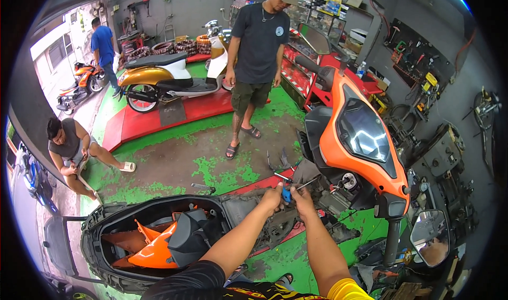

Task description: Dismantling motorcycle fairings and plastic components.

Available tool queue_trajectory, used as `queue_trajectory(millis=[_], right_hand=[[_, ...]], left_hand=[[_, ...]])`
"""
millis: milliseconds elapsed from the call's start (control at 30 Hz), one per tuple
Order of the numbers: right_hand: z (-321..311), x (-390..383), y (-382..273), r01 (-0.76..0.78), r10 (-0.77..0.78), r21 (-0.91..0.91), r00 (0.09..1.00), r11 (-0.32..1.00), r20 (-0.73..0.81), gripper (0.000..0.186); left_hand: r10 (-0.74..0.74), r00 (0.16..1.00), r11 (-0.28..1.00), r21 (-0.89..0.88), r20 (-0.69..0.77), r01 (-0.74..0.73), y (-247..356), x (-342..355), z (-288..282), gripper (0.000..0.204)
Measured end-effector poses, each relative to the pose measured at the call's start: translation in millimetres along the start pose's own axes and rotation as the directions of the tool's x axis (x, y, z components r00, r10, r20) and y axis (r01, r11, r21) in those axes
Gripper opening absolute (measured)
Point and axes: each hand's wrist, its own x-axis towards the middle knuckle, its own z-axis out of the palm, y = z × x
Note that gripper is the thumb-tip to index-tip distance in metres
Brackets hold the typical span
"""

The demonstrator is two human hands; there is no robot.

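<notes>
Both my hands meet over the stripped middle of a scooter. My left hand (272, 198) is closed, with its thumb up against a small blue piece (286, 195). My right hand (302, 201) is closed on the other side of that piece, its thumb raised. A thin metal rod (307, 183) sticks out to the right just beyond my right thumb. Whether it belongs to the blue piece I cannot tell. Under my hands lie the bare frame and dark mechanical parts (329, 196). The finer shape of the blue piece is hidden by my fingers.
Left of my arms, the open seat compartment (227, 221) holds orange and black panels (156, 247). The scooter's orange front (365, 133) and mirror (429, 236) rise at right. A person (259, 46) stands opposite; another (71, 146) sits at left. A gold scooter (159, 77) stands on a red platform.
</notes>
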Motion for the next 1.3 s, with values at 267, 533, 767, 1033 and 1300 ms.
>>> queue_trajectory(millis=[267, 533, 767, 1033, 1300], right_hand=[[8.3, 0.7, 4.9, 0.093, -0.084, -0.033, 0.975, 0.995, 0.204, 0.018], [-2.5, 15.0, 20.6, 0.135, -0.179, -0.350, 0.979, 0.927, -0.097, 0.022], [19.3, -1.4, -24.7, -0.053, 0.044, -0.100, 0.995, 0.994, -0.092, 0.024], [4.5, -7.9, -15.9, 0.014, -0.020, -0.088, 0.998, 0.996, -0.067, 0.020], [7.9, 0.2, -7.9, -0.025, 0.013, 0.200, 0.998, 0.980, 0.063, 0.021]], left_hand=[[-0.500, 0.776, 0.622, -0.464, 0.385, 0.631, -24.2, 27.9, -9.2, 0.043], [0.355, 0.886, 0.834, 0.530, -0.299, -0.155, -29.8, -28.8, 4.3, 0.050], [0.506, 0.863, 0.730, 0.536, -0.005, -0.425, -30.5, -33.8, 0.1, 0.052], [-0.107, 0.992, 0.955, -0.271, 0.062, 0.120, -17.3, 8.0, 0.5, 0.032], [-0.458, 0.874, 0.712, -0.522, 0.160, 0.469, -25.8, 36.0, -9.9, 0.023]])
